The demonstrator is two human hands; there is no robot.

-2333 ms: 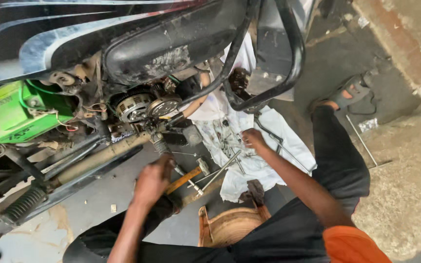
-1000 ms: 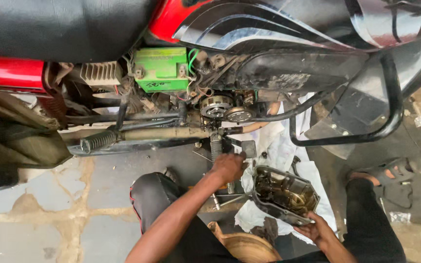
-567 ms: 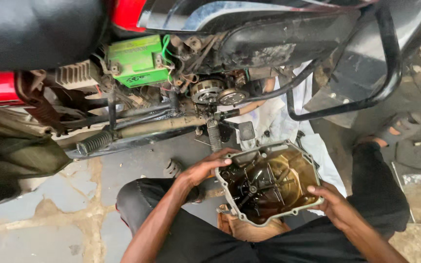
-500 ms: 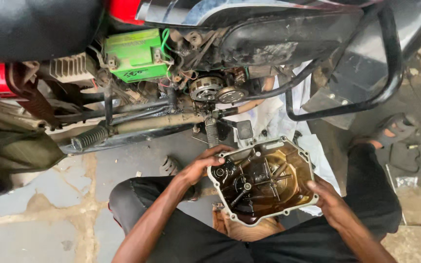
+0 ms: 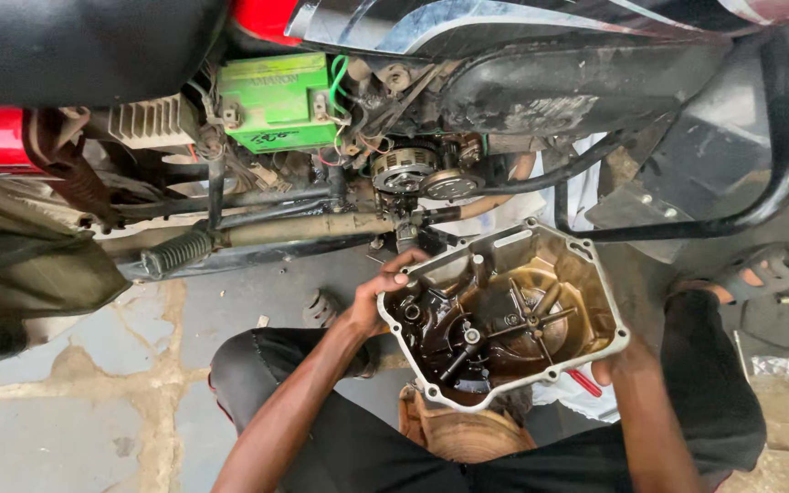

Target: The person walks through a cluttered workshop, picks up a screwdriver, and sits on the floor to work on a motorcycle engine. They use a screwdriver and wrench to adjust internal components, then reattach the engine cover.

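Surroundings: a motorcycle [image 5: 504, 55] fills the upper view, its green battery [image 5: 271, 100] and exposed engine gears [image 5: 422, 173] showing above a grey floor [image 5: 93, 402].
In the way: a black tubular guard [image 5: 778, 137] curves past the cover's upper right corner; a coil spring [image 5: 180, 251] lies along the frame to the left.
Engine cover [image 5: 504, 315]: oily inside facing up, held between both hands, below the gears and above a wooden stool [image 5: 458, 434].
Left hand [image 5: 376, 297]: fingers curled over the cover's left rim, gripping it.
Right hand [image 5: 618, 365]: under the lower right rim, mostly hidden; its grip cannot be judged.
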